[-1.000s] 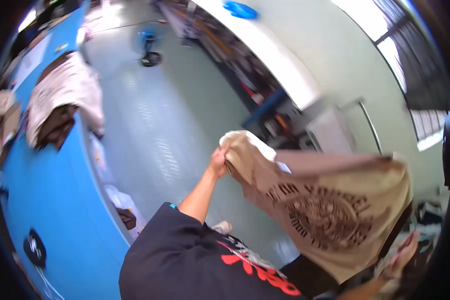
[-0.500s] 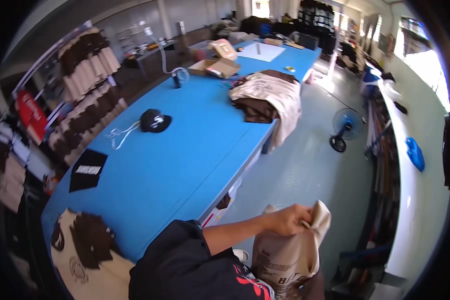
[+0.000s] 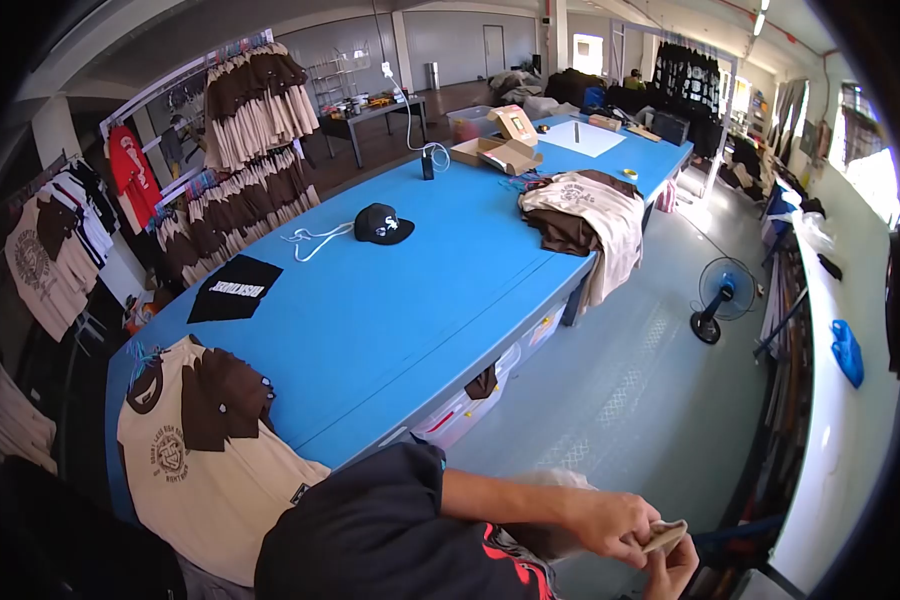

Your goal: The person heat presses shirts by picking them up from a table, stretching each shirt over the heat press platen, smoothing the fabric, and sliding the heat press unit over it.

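left fingers (image 3: 635, 530) + right fingers (image 3: 684, 556): pinching beige fabric (image 3: 665, 537) (thin, folded) | blue table (image 3: 370, 330): smooth, flat | black cap (image 3: 378, 222): domed

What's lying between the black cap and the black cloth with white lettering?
A white cord lies on the blue table there, running from beside the cap toward the cloth, as the head view shows.

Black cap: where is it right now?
In the head view, the black cap sits left of centre on the blue table, just right of the white cord.
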Available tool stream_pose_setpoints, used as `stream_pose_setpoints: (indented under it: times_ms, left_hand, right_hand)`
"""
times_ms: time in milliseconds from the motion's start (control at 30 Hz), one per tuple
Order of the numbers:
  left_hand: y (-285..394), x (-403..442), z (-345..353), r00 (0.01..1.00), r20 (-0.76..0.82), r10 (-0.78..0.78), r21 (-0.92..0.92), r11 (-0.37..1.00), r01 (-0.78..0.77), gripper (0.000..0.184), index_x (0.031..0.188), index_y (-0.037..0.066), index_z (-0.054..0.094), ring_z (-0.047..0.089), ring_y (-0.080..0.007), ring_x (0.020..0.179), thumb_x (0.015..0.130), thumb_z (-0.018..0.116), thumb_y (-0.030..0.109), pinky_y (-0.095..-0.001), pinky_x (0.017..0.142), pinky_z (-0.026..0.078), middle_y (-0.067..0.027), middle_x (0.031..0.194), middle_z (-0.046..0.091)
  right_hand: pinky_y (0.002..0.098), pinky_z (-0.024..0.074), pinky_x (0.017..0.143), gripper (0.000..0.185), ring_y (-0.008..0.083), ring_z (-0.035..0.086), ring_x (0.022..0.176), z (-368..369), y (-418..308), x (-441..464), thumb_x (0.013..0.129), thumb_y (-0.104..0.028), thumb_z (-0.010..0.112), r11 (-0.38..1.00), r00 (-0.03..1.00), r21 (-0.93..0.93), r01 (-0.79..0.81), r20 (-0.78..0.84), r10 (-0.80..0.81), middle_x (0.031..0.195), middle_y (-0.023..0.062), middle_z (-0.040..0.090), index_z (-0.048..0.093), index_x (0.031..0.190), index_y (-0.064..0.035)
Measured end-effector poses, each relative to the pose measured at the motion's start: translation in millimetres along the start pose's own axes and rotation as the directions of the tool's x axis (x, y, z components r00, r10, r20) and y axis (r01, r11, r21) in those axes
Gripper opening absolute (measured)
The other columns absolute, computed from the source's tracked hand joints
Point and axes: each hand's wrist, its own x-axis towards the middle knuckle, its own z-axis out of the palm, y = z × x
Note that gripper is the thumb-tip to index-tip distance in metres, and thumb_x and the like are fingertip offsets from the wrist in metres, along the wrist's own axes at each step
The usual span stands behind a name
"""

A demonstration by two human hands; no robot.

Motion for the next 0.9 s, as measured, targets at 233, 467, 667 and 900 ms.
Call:
stream_pose_setpoints:
  times_ms: [233,467,667,900]
  left_hand:
    - [-3,-4,2,0.961,-0.178,-0.212,-0.102,0.975,0.196,0.018,0.084,0.0,0.066,0.059,-0.0252,0.067,0.083,0.062,0.018,-0.0336,0.06,0.044,-0.0123,0.074,0.059]
    - [-7,-6,15,0.952,-0.306,0.008,0.175,0.983,0.047,0.011,0.08,0.0,0.067,0.061,-0.0286,0.071,0.071,0.063,0.004,-0.0351,0.063,0.047,-0.0144,0.08,0.063]
    - [-7,-9,5,0.848,-0.4,-0.347,-0.035,0.931,0.364,0.009,0.075,0.0,0.062,0.061,-0.0328,0.071,0.066,0.061,-0.001,-0.0376,0.061,0.047,-0.0109,0.081,0.065]
    - [-114,-49,25,0.894,-0.407,-0.189,0.484,0.785,0.387,0.014,0.08,0.006,0.064,0.06,-0.0368,0.073,0.068,0.061,0.013,-0.0458,0.061,0.047,-0.0155,0.079,0.063]
  right_hand:
    - [0.0229,0.0437,0.071,0.006,0.0113,0.05,0.078,22,-1,-3,0.09,-0.002,0.054,0.988,0.973,0.02,0.152,-0.18,-0.146,0.088,0.003,0.053,0.052,0.096,-0.0023]
    - [0.0267,0.0405,0.063,0.015,0.0119,0.045,0.072,46,-24,-3,0.089,-0.013,0.059,0.975,0.951,-0.131,0.179,-0.231,-0.206,0.08,0.0022,0.049,0.05,0.092,-0.0013]
    - [0.0258,0.0389,0.055,0.005,0.012,0.042,0.061,56,-22,3,0.082,-0.003,0.053,0.838,0.86,-0.517,0.178,-0.332,-0.387,0.066,0.0033,0.049,0.054,0.078,0.0009]
    - [0.0219,0.0356,0.051,0.014,0.0088,0.042,0.057,65,-35,4,0.084,-0.002,0.048,0.894,0.88,-0.389,0.221,-0.315,-0.355,0.064,0.0015,0.049,0.056,0.073,0.0021]
